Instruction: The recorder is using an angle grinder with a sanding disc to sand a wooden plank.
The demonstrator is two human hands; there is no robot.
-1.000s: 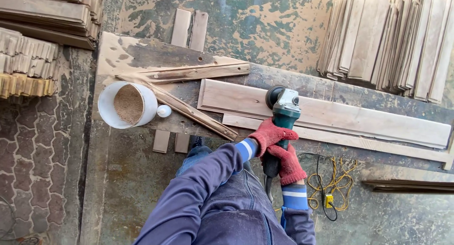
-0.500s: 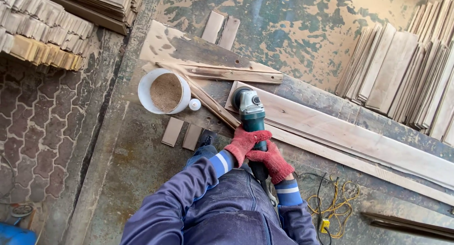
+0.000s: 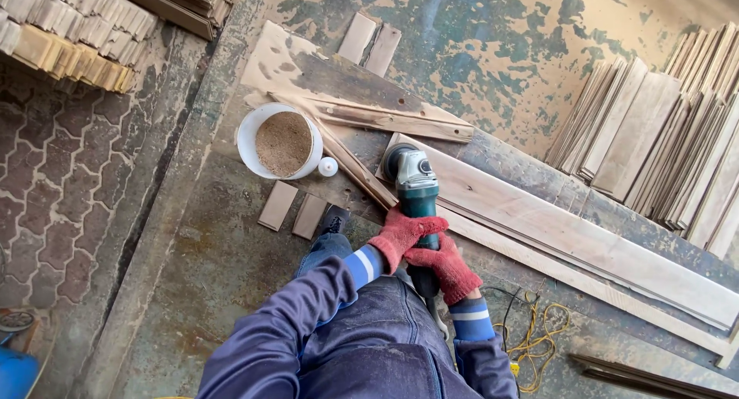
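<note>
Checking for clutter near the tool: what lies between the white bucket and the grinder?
In the head view, a small white cap and a slanting wood strip lie between bucket and grinder.

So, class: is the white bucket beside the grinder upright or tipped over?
Upright: the white bucket shows its round open mouth facing up, holding brown sawdust.

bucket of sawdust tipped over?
No. The white bucket stands upright on the workbench, open top showing sawdust inside, left of the grinder that both gloved hands hold.

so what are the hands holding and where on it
Both gloved hands, left hand and right hand, grip the green angle grinder by its body.
</note>
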